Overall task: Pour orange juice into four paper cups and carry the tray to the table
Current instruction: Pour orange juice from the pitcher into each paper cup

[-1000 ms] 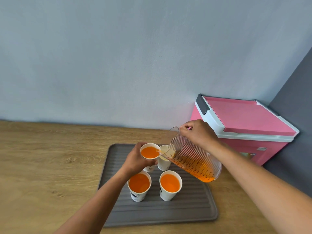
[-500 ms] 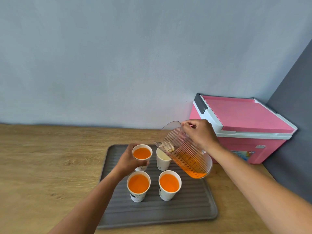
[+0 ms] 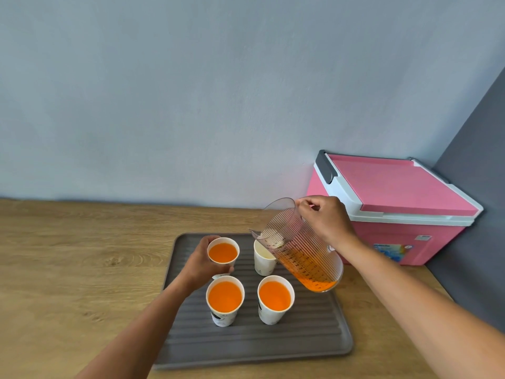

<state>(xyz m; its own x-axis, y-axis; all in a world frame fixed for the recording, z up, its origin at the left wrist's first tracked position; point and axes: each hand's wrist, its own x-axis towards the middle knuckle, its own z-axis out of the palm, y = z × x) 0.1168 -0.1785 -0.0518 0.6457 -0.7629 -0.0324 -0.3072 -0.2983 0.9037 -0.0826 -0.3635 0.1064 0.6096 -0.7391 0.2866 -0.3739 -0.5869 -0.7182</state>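
Three full of juice: back-left cup [image 3: 223,253], front-left cup [image 3: 225,299], front-right cup [image 3: 276,298]; back-right cup [image 3: 263,265] pale inside. All within tray [image 3: 246,348] rim, gaps between them, bare ribs to near edge. Hands: left hand [image 3: 200,265] grips back-left cup; right hand [image 3: 326,221] grips jug [image 3: 303,258] by handle, jug tilted, juice pooled low, spout over back-right cup. Open counter [image 3: 82,269] left of tray; cooler [image 3: 396,192] close at right, against wall [image 3: 218,105].

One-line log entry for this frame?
stage: fourth pour pending | left hand: grips filled back-left cup | right hand: grips tilted pitcher, spout over empty cup, no stream | front cups: both filled | tray: on counter
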